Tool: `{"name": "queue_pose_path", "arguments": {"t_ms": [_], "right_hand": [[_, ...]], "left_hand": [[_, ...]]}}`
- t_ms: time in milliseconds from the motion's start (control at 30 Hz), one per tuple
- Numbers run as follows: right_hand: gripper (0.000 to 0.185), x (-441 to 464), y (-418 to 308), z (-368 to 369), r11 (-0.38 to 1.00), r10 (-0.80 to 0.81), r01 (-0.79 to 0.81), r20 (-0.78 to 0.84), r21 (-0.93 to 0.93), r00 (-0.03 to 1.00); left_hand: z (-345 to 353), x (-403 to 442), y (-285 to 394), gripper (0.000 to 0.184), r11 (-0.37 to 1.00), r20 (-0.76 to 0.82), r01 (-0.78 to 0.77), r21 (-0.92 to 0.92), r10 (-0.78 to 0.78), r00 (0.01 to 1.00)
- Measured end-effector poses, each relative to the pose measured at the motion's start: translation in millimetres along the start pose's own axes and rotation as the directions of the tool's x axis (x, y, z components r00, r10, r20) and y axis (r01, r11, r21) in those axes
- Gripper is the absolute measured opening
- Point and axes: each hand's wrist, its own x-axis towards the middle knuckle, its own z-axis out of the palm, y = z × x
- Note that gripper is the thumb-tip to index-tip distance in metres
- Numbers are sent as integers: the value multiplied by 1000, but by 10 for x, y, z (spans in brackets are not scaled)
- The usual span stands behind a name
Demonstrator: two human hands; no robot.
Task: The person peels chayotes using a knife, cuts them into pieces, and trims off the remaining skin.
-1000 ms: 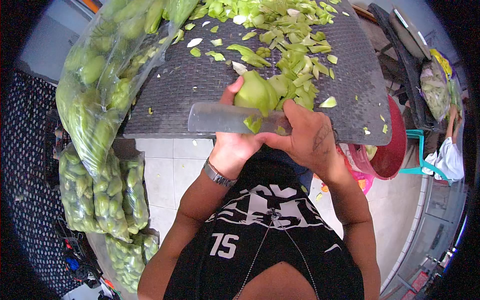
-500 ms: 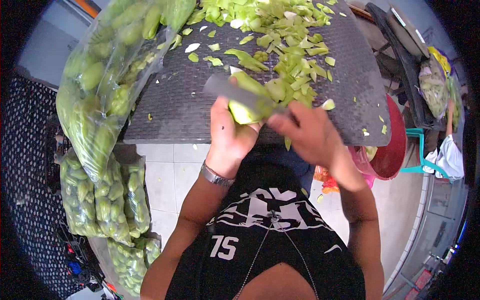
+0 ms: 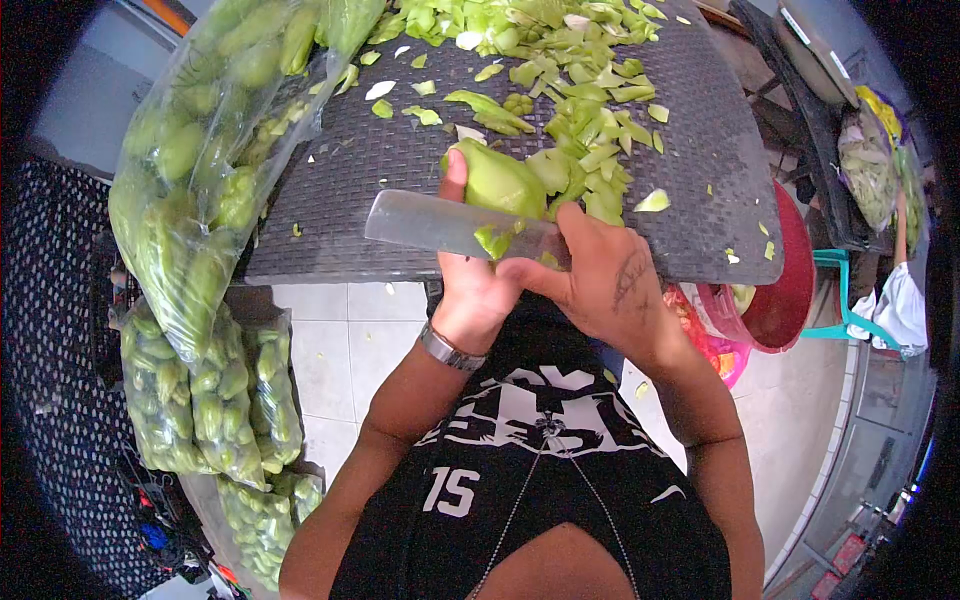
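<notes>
My left hand (image 3: 475,290), with a metal watch on the wrist, is wrapped round a pale green chayote (image 3: 500,182) over the near edge of the table. A thumb shows along the chayote's left side; the other fingers are mostly hidden. In my right hand (image 3: 600,275) is a broad-bladed knife (image 3: 425,222), its blade pointing left across the near end of the chayote. A scrap of green peel (image 3: 493,240) clings to the blade. Green peelings (image 3: 590,160) lie just beyond the chayote.
A large clear bag of chayotes (image 3: 180,190) hangs over the table's left edge. More filled bags (image 3: 195,390) stand on the floor below. The dark woven-patterned table (image 3: 350,210) carries scattered peel. At right are a red tub (image 3: 785,270) and a turquoise stool (image 3: 830,300).
The knife has come toward me, off the middle of the chayote to its near end, with peel on its blade. My right hand has moved slightly down and left.
</notes>
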Motion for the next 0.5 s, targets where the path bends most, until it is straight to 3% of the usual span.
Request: {"name": "queue_pose_path", "arguments": {"t_ms": [67,133,200,300,400,500], "right_hand": [[64,7,30,-14,1000,7,-6,-9,25,1000],[60,46,225,-101,999,45,-44,92,-8,995],[56,186,355,-168,945,298,-318,196,75,934],[61,192,434,-194,907,272,-331,237,262,933],[65,93,163,-268,978,196,-207,205,38,959],[70,18,22,-171,997,26,-34,112,66,993]], "left_hand": [[29,-14,13,60,999,-8,-24,-37,24,1000],[55,-29,29,57,996,-15,-45,-71,44,999],[13,-73,65,51,994,61,-30,-104,36,998],[35,-42,130,52,993,78,-9,-118,18,997],[-62,133,78,56,991,42,21,-135,-15,999],[-90,55,78,59,977,175,191,-99,-172,969]]}}
